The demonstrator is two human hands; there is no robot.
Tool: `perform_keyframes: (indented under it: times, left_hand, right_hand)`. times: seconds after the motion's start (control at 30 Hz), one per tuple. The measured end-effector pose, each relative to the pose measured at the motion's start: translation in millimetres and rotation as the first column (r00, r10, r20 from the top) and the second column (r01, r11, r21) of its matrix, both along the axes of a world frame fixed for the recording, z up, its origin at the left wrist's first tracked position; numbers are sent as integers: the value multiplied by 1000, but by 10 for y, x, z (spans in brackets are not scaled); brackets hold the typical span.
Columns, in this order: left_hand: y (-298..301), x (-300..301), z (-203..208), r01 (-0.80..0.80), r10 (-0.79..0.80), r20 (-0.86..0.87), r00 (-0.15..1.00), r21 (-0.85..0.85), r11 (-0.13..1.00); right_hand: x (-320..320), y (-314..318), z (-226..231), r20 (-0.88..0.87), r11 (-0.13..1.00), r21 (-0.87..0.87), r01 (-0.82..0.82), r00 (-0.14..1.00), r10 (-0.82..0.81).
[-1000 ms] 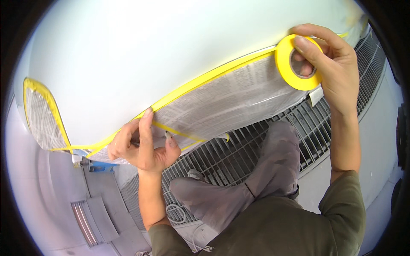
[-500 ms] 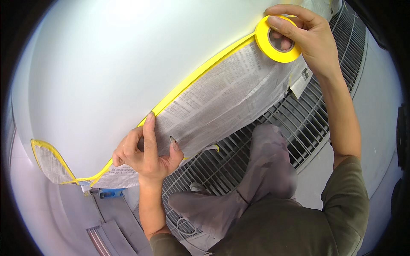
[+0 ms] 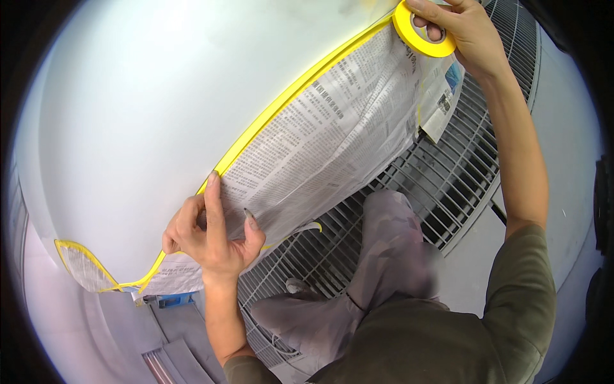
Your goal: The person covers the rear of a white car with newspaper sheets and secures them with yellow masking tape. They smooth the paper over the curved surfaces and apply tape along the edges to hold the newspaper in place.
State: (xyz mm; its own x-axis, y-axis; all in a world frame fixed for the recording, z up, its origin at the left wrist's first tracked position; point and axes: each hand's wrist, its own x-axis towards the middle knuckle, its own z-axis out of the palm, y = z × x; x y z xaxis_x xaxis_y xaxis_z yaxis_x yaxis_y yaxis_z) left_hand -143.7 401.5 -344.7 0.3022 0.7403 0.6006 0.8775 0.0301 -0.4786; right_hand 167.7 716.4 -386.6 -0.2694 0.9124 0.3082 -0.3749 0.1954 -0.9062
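My right hand, at the upper right, grips a roll of yellow masking tape, with fingertips through its core. From the roll a strip of yellow tape runs down and left along the edge of a pale, smooth car-body panel. Printed newspaper hangs below that strip. Lower left, my left hand touches the tape with its outstretched index fingertip. Its thumb stands apart over the newspaper, the other fingers are bent, and nothing is held in it.
A smaller newspaper patch edged in yellow tape covers a corner at the panel's lower left. A blue object sits beneath the panel. Metal floor grating runs under my legs. Another newspaper piece hangs near the roll.
My right hand and the tape roll have moved up and slightly right in the picture. My left hand has shifted slightly left, its index fingertip still on the tape.
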Motion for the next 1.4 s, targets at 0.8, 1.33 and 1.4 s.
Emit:
perform_keyframes:
  times: [0.8, 1.33, 1.4]
  left_hand:
    - [1422, 1208, 32, 130, -119, 71, 990, -171, 977]
    - [1413, 1296, -56, 0, -4, -53, 999, -85, 996]
    - [1389, 1267, -59, -1, -4, -53, 999, -84, 996]
  right_hand:
    - [267, 534, -59, 134, 951, 145, -274, 957, 256]
    - [222, 800, -230, 175, 935, 172, -309, 944, 279]
    - [210, 822, -242, 123, 913, 188, -363, 931, 344]
